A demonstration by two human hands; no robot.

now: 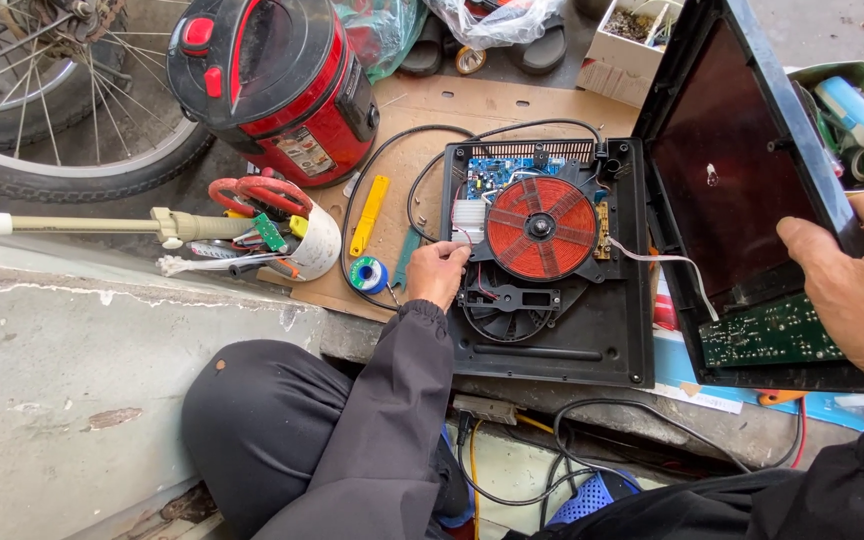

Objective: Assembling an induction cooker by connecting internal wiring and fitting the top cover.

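Head view, looking down on an opened induction cooker base [592, 340] lying on a sheet of cardboard [422, 130]. Landmark: the red copper coil [540, 228] at the middle of the base. Left of the coil, the left hand [437, 275] rests at the base's edge, fingers curled and pressed together over thin wires; what it pinches cannot be told. Right of the coil, the lifted top panel [742, 170] with dark glass stands tilted open, a green circuit board [767, 335] on its lower part joined to the base by a white ribbon cable [667, 265]. The right hand [852, 290] grips the panel's right edge, fingers closed over it. Above the coil, a blue circuit board [502, 170]. Far left of the coil: a solder spool [369, 273], a yellow tool [369, 213], a cup of tools [287, 235] and a red cooker [277, 80]
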